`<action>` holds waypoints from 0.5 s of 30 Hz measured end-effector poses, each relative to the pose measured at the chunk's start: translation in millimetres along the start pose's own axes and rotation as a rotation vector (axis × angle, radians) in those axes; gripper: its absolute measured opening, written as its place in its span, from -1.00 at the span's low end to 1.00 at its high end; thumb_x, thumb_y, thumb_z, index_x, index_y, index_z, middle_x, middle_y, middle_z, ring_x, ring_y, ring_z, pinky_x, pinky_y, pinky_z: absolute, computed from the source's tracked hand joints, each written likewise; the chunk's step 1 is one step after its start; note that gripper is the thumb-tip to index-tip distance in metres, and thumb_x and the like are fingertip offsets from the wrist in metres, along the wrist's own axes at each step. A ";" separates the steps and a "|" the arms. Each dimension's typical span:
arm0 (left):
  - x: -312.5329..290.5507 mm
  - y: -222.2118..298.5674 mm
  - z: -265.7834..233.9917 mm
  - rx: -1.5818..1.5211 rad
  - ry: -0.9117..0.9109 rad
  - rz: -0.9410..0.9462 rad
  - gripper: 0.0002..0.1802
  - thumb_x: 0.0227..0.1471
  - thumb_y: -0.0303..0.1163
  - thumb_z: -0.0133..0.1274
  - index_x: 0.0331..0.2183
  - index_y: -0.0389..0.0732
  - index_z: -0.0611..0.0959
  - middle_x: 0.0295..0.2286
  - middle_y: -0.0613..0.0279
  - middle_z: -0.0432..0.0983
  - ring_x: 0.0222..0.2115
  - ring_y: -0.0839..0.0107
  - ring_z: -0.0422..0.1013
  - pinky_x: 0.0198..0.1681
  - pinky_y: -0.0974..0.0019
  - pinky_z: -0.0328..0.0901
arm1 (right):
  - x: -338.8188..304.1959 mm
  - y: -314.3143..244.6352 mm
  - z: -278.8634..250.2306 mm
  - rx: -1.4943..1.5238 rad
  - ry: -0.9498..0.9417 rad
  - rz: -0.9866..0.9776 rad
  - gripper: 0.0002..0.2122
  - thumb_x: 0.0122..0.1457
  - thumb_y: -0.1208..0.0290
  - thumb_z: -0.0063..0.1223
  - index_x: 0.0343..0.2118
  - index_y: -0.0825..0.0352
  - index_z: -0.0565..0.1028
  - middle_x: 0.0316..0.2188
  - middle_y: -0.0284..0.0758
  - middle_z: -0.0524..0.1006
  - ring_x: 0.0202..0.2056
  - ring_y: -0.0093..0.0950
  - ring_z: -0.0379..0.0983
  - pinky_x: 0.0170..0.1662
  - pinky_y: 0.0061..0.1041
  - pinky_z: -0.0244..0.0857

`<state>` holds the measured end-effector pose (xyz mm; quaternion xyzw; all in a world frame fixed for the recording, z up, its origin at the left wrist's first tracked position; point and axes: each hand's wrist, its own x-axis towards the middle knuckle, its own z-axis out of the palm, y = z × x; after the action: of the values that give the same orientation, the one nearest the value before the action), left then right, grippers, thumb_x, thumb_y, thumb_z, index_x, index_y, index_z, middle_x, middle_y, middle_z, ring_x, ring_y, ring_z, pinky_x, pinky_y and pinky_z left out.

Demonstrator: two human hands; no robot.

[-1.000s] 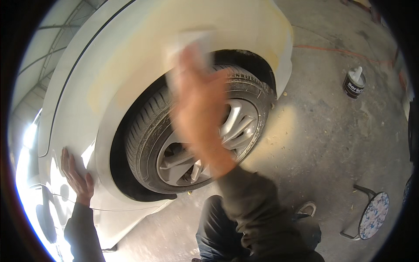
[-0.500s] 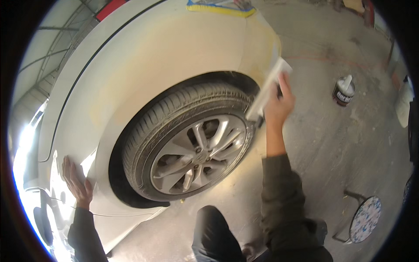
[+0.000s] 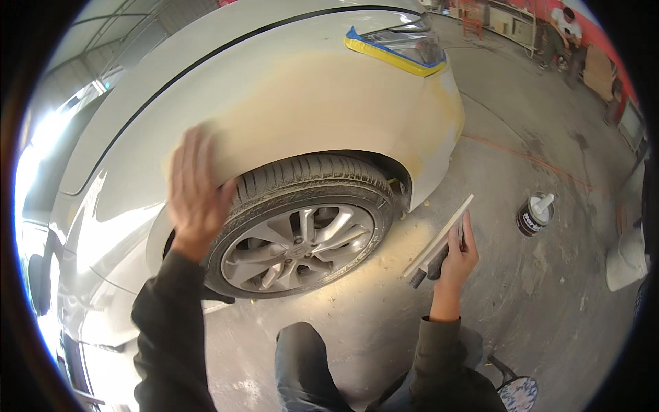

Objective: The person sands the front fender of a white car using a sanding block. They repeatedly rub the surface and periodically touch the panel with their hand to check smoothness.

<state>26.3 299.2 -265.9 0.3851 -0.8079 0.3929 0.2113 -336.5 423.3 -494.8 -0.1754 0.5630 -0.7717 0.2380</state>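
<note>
My left hand (image 3: pixel 195 192) is open, its fingers stretched out over the pale car fender (image 3: pixel 295 103) beside the wheel arch. Its fingertips are blurred, and I cannot tell whether it touches the panel. A beige, dull patch spreads across the fender above the wheel (image 3: pixel 298 250). In my right hand (image 3: pixel 460 261), low and right of the tyre, is a long, flat sanding board (image 3: pixel 446 230) with a dark handle and knob. The fingers are closed round it, and it is held apart from the car. Yellow and blue masking tape (image 3: pixel 391 58) edges the headlight.
A dark can (image 3: pixel 532 216) with a white piece on top stands on the floor to the right. A patterned stool (image 3: pixel 518 395) is at the lower right. A white bucket (image 3: pixel 628 264) sits at the right edge. Another person (image 3: pixel 566 38) is far back at the upper right.
My left hand has moved up and right, from the side panel to above the wheel arch. My right hand has brought the sanding board down, away from the bumper. The view has shifted.
</note>
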 end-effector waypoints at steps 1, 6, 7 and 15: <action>21.8 20.1 6.0 0.008 -0.050 -0.012 -0.05 0.11 -0.15 0.26 0.37 -0.37 0.27 0.40 -0.17 0.14 0.44 -0.07 0.05 0.49 -0.05 -0.03 | 1.2 5.8 -1.8 -0.004 -0.031 -0.022 -0.58 0.40 0.50 0.12 0.31 0.28 0.51 -0.09 -0.49 0.58 -0.39 -0.74 0.20 -0.31 -0.61 0.19; 85.9 106.0 56.1 0.121 -0.111 0.184 -0.04 0.24 0.13 0.08 0.43 -0.24 0.23 0.44 -0.02 0.08 0.49 0.12 -0.06 0.55 0.07 -0.18 | 0.6 48.3 -44.2 -0.158 -0.187 0.132 -0.56 0.43 0.50 0.09 0.34 0.37 0.44 0.21 -0.21 0.56 -0.22 -0.63 0.49 -0.17 -0.57 0.38; 93.5 129.7 71.7 0.148 -0.113 0.229 -0.04 0.26 0.17 0.02 0.43 -0.25 0.22 0.45 -0.01 0.07 0.49 0.15 -0.07 0.56 0.09 -0.22 | -0.4 56.7 -58.0 -0.137 -0.179 0.166 -0.56 0.43 0.49 0.08 0.34 0.38 0.43 0.23 -0.20 0.54 -0.12 -0.56 0.51 -0.09 -0.54 0.40; 122.8 191.9 103.6 0.141 -0.230 0.541 -0.06 0.25 0.14 0.05 0.41 -0.28 0.26 0.44 0.04 0.10 0.48 0.22 -0.05 0.56 0.15 -0.18 | -21.8 94.7 -33.1 0.154 -0.329 0.630 -0.52 0.46 0.37 0.08 0.37 0.40 0.38 0.37 -0.16 0.39 0.32 -0.35 0.35 0.30 -0.33 0.30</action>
<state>-204.4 236.3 -339.8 0.2117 -0.8705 0.4439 -0.0214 -320.3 437.7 -595.1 -0.0968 0.4840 -0.6619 0.5642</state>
